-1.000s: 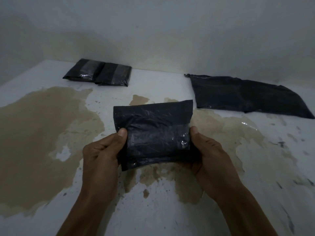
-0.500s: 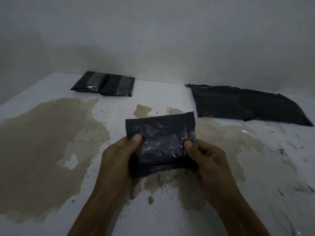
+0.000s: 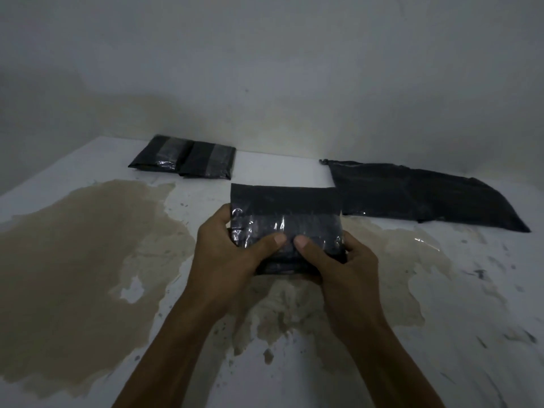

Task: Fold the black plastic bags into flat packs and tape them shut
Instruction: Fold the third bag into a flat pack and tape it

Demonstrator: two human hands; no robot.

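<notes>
A folded black plastic pack [image 3: 284, 207] with a shiny clear tape band across its middle is held above the floor at the centre. My left hand [image 3: 232, 248] grips its left side, thumb pressed on the tape. My right hand [image 3: 338, 260] grips the right side, its thumb next to the left thumb. Two taped packs [image 3: 182, 157] lie side by side at the back left. A pile of flat black bags [image 3: 418, 195] lies at the back right.
The white floor [image 3: 294, 169] carries large brown stains, one wide patch [image 3: 73, 245] at the left and more under my hands. A plain wall [image 3: 265, 69] rises right behind the packs and the bags.
Both thumbs have slid from the pack's outer edges inward to its middle, meeting on the tape. The pack has moved slightly away from me.
</notes>
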